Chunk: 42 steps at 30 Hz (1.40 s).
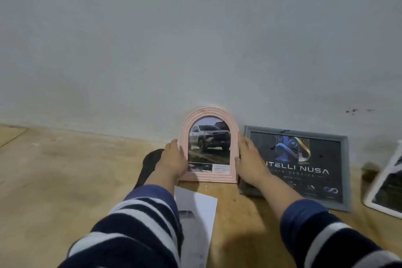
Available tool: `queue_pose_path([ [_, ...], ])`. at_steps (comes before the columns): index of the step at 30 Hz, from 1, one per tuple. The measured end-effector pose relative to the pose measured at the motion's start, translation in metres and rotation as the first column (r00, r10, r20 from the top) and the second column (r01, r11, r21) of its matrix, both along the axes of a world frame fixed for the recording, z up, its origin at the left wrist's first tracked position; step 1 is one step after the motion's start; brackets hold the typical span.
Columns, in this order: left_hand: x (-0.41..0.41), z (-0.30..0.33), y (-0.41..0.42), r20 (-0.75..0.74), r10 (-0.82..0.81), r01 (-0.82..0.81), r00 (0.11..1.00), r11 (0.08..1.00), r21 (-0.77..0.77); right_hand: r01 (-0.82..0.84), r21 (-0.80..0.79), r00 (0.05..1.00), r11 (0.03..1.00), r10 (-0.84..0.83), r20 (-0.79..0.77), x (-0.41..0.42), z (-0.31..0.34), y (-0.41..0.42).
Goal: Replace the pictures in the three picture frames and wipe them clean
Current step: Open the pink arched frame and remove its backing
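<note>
Sleeves point(139, 224) striped, nearest | left hand point(175, 158) grips pink frame point(207, 144) left edge | right hand point(250, 159) holds its right edge | pink frame upright against wall point(195, 39) | grey frame point(304, 167) just right | paper point(199, 209) in front | dark cloth point(150, 163) left

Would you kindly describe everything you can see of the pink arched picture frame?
The pink arched picture frame has a rounded top, a flat base and ridged, stepped moulding that looks like plastic. It holds a photo of a silver pickup truck above a white strip of small print. It stands upright on the wooden surface, at or near the grey wall. The left hand holds its left edge and the right hand its right edge.
</note>
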<state>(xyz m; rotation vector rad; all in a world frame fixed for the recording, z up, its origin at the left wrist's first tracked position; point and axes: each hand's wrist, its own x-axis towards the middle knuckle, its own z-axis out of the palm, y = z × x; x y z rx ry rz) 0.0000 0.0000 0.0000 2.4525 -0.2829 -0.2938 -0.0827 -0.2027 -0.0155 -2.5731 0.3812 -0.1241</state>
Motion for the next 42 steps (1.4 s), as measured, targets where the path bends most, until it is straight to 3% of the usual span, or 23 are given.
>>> queue_pose_path([
  [6,0.039,-0.017,-0.022,-0.131,0.128,-0.145,0.983,0.981,-0.130,0.183,0.212,0.972,0.960,-0.209,0.109,0.039,-0.005,-0.002],
  [12,0.053,-0.027,-0.034,-0.173,0.144,-0.174,0.974,0.969,-0.177,0.316,0.270,0.929,0.909,-0.355,0.107,0.059,-0.010,-0.007],
  [18,0.045,-0.012,-0.029,-0.119,0.202,-0.225,0.972,0.947,-0.230,0.240,0.346,0.942,0.907,-0.304,0.145,0.059,0.008,-0.002],
  [25,0.009,0.029,-0.006,-0.085,0.214,-0.230,0.973,0.916,-0.329,0.087,0.324,0.952,0.942,-0.175,0.251,0.024,0.057,0.012],
  [34,-0.079,0.024,0.001,-0.264,0.091,-0.213,0.960,0.849,-0.483,0.182,0.371,0.899,0.910,-0.308,0.313,-0.081,0.078,0.031],
  [38,-0.124,0.013,-0.008,-0.378,0.011,-0.217,0.926,0.834,-0.507,0.258,0.261,0.891,0.930,-0.334,0.308,-0.126,0.075,0.031],
  [42,-0.149,0.012,-0.017,-0.309,0.011,-0.177,0.951,0.839,-0.515,0.298,-0.062,0.911,0.953,-0.264,0.318,-0.164,0.064,0.026],
])
